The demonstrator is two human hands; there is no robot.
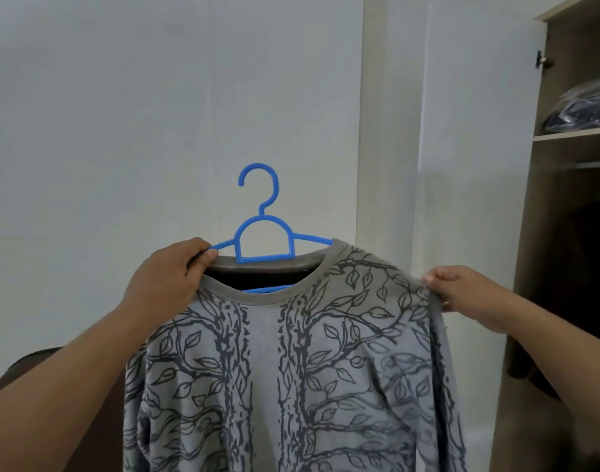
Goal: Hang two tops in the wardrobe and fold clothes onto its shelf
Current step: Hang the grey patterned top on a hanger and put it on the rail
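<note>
A grey top with a dark branch-and-leaf print [291, 362] hangs in front of me on a blue plastic hanger [262, 229], whose hook points up and curls left. My left hand [171, 277] pinches the collar and the hanger's left arm together. My right hand [462, 289] grips the top's right shoulder seam. The hanger's right arm is inside the shoulder; its lower bar shows through the neck opening. The open wardrobe [544, 212] stands at the right edge.
A plastic-wrapped dark bundle [584, 107] lies on the wardrobe's upper shelf [571, 135]. Below it is a rail [595, 164] and a dark hanging space with something dark inside. A white wall fills the background. A brown rounded piece of furniture [26, 366] sits lower left.
</note>
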